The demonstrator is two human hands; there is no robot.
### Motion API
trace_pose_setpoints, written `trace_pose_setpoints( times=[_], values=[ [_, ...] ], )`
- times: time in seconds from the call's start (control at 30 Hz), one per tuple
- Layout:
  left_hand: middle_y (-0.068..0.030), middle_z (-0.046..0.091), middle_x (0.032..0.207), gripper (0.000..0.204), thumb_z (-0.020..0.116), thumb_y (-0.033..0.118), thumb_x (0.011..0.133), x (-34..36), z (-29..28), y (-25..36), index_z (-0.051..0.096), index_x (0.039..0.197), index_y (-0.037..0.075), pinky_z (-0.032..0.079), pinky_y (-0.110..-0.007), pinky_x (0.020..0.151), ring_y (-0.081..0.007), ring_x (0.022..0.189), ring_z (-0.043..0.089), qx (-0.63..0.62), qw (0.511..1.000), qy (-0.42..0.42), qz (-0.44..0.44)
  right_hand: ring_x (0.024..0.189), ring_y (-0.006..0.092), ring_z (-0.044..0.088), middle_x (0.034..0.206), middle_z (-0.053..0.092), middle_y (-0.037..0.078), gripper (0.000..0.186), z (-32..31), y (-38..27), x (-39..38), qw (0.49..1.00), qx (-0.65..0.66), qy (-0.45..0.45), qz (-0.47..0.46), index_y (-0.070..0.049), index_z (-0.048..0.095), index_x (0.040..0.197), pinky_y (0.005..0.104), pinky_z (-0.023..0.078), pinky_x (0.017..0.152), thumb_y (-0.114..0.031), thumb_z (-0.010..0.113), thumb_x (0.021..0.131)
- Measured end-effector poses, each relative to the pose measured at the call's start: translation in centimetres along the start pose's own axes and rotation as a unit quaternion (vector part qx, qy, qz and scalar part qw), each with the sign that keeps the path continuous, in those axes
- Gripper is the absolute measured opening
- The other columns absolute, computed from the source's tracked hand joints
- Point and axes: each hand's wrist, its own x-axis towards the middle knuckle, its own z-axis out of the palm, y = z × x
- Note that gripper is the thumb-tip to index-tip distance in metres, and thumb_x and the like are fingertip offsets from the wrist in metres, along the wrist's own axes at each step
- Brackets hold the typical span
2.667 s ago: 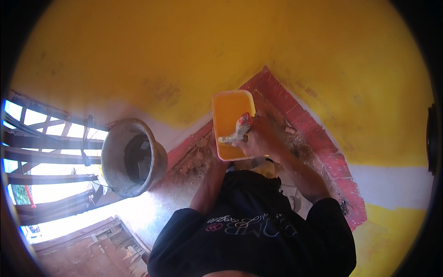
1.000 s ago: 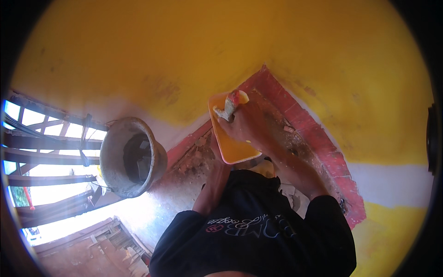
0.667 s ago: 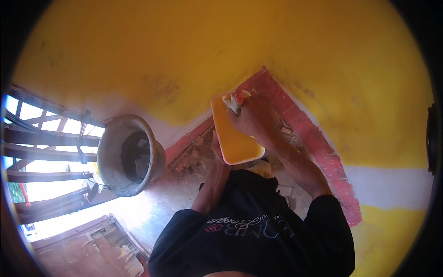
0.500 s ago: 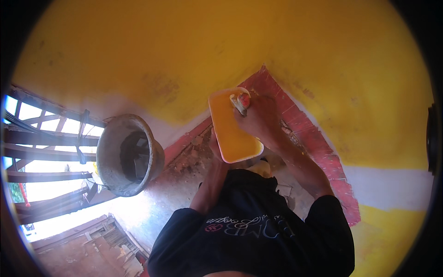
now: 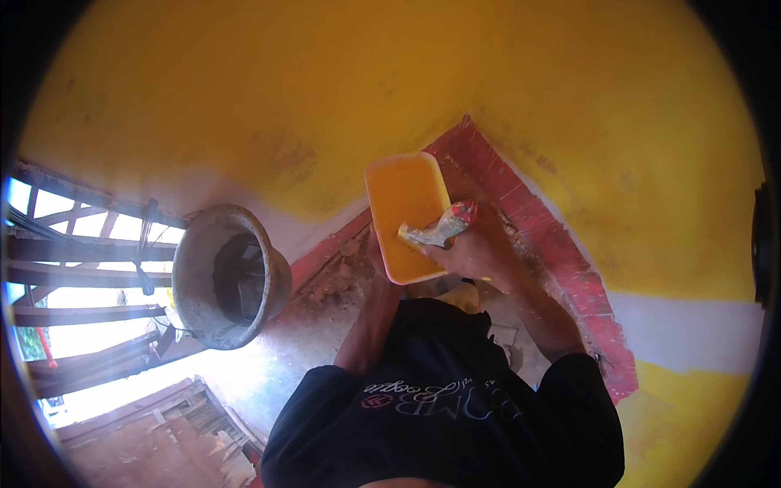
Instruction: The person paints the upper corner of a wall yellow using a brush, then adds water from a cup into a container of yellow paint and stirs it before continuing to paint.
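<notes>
My left hand [image 5: 376,252] grips a rectangular plastic tray [image 5: 402,180] from its left side, its fingers mostly hidden behind it; orange-yellow paint is in the tray. My right hand [image 5: 462,250] is closed on a paint-smeared brush [image 5: 443,226] with a red-tipped handle, held low over the right half of the tray, its pale working end at the paint. Below my hands, the red-edged dirty corner ledge [image 5: 561,252] shows around my dark clothing.
A large grey, cement-stained bucket [image 5: 191,281] stands at left beside slatted openings [image 5: 81,276] with cables. Yellow walls [image 5: 610,122] with white bands surround the corner. At lower left lies a worn brownish panel [image 5: 154,439]; a dark object [image 5: 761,244] sits at the right edge.
My right hand and the brush have moved down from the tray's upper end toward its lower right since half a second ago. The tray has shifted only slightly.
</notes>
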Motion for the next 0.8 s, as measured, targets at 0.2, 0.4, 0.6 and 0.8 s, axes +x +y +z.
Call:
trace_pose_setpoints(
  times=[0.2,0.4,0.6,0.8],
  values=[
    [-0.0128,0.049,0.135,0.054,0.034,0.045,0.098,0.4,-1.3,0.4,0.040,0.138,0.009,0.041,-0.044,0.101,-0.0298,0.120,0.051,-0.018,0.999,-0.005,-0.041,0.088,0.0306,0.064,0.092,0.069,0.012,0.038,-0.6,0.2,0.7,0.995,0.008,-0.030,-0.092,-0.011,0.070,0.097,0.0408,0.049,0.080,-0.029,0.079,0.065],
    [-0.0127,0.049,0.134,0.055,0.034,0.046,0.098,0.4,-0.6,0.2,0.040,0.138,0.009,0.042,-0.044,0.100,-0.0297,0.118,0.051,-0.016,0.999,-0.007,-0.049,0.101,0.0307,0.060,0.102,0.067,0.011,0.046,-0.1,1.0,1.5,0.987,-0.016,-0.153,-0.056,-0.012,0.068,0.104,0.0421,0.040,0.094,-0.033,0.079,0.063],
    [-0.0126,0.050,0.134,0.056,0.034,0.046,0.098,0.2,-0.1,0.5,0.040,0.138,0.009,0.043,-0.044,0.100,-0.0296,0.117,0.052,-0.009,0.999,-0.007,-0.054,0.105,0.0308,0.058,0.110,0.064,0.010,0.052,0.2,0.7,0.9,0.991,-0.044,-0.109,-0.069,-0.013,0.065,0.109,0.0414,0.038,0.097,-0.033,0.080,0.064],
    [-0.0126,0.050,0.133,0.056,0.034,0.047,0.098,-0.2,0.7,0.7,0.040,0.138,0.009,0.043,-0.043,0.099,-0.0295,0.116,0.053,0.001,0.998,-0.003,-0.062,0.107,0.0304,0.057,0.110,0.064,0.010,0.051,0.1,1.2,2.2,0.994,-0.012,-0.102,-0.046,-0.011,0.065,0.107,0.0445,0.034,0.103,-0.033,0.079,0.064]
  ],
)
